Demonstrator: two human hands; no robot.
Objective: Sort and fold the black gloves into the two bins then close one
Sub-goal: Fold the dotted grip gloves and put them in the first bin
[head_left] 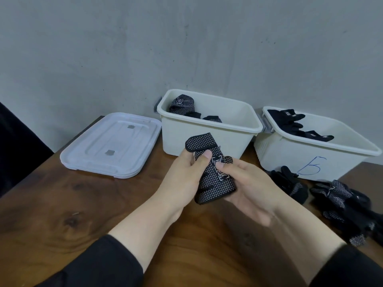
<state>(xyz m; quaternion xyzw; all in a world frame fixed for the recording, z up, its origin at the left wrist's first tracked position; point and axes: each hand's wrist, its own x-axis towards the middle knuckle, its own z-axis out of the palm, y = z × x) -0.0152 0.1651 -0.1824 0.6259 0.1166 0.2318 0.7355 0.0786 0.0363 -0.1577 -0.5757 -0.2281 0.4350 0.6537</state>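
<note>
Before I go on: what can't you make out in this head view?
- Left bin: its floor and glove count, hidden by its front wall.
- Right bin: its right end, cut off by the frame edge.
- Loose gloves: their number, tangled, blurred and cut off at the right edge.
- Dotted glove: how far it is folded, covered by the left hand and right hand.

A brown wooden table (pixel 62 204) stands against a grey wall (pixel 145 48).

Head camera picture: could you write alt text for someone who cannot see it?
Two bare hands, left hand and right hand, fold a dotted black glove above a wooden table. Behind stand two open white bins holding gloves, the left bin and the right bin; a lid lies left, loose gloves right.
</note>
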